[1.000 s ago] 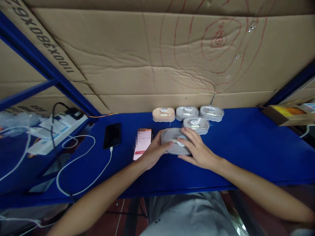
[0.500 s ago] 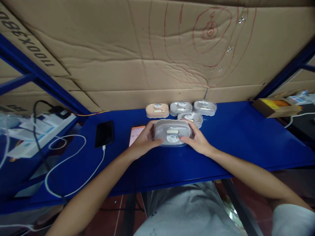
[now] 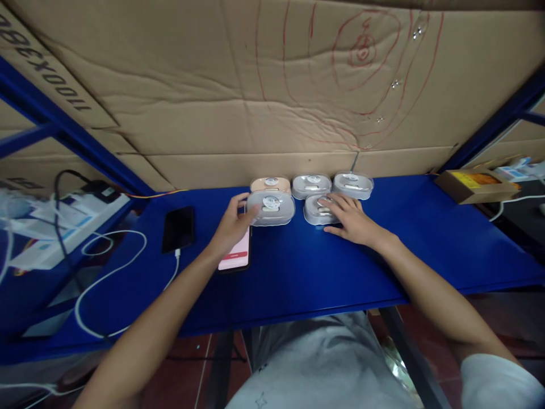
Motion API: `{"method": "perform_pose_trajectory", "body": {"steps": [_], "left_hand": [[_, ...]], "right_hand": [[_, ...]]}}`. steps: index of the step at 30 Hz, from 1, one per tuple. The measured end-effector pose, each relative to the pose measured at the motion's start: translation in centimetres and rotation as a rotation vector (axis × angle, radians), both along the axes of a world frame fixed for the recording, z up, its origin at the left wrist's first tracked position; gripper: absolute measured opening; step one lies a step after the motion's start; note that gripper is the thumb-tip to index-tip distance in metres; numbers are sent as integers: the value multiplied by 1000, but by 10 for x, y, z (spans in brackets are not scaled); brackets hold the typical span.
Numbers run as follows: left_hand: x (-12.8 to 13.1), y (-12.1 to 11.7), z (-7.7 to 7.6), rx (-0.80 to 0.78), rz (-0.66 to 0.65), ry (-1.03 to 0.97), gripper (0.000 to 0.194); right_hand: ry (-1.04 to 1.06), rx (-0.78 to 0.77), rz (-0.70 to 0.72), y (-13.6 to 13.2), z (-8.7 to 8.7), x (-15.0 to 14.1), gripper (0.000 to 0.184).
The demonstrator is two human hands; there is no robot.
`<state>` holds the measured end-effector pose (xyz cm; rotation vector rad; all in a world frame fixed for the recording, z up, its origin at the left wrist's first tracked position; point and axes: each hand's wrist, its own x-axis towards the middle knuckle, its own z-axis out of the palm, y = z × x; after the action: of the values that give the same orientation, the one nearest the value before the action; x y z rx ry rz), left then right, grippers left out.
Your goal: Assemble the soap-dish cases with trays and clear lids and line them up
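My left hand (image 3: 237,223) grips the left end of a grey oval box (image 3: 276,215) with a clear lid and a round white sticker. That box is in front of a peach box (image 3: 259,185) of the same shape and partly covers it. My right hand (image 3: 354,220) lies over the right side of another grey oval box (image 3: 313,215), its fingers stretched out across the lid and the thumb apart. Behind, two more grey boxes stand side by side, a middle one (image 3: 301,189) and a right one (image 3: 361,187).
A phone with a lit pink screen (image 3: 237,254) lies beneath my left wrist. Further left are a black phone (image 3: 177,228) on a white cable and a white power strip (image 3: 80,227). A brown carton (image 3: 468,187) stands at the right, and a cardboard wall (image 3: 191,130) closes the back.
The grey box both hands held has moved left and back, in front of the peach box. My right hand has left it and now lies on the front right box.
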<state>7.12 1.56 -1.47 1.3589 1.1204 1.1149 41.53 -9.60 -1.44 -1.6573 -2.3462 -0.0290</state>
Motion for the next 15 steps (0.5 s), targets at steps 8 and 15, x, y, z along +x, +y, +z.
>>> {"method": "perform_pose_trajectory", "body": {"steps": [8,15], "left_hand": [[4,-16,-3,135,-90,170,50],[10,-41,4,540,-267,353,55]], "right_hand": [[96,-142,165,-26,22,-26,79],[136,-186,248,-33,26,-44,77]]}}
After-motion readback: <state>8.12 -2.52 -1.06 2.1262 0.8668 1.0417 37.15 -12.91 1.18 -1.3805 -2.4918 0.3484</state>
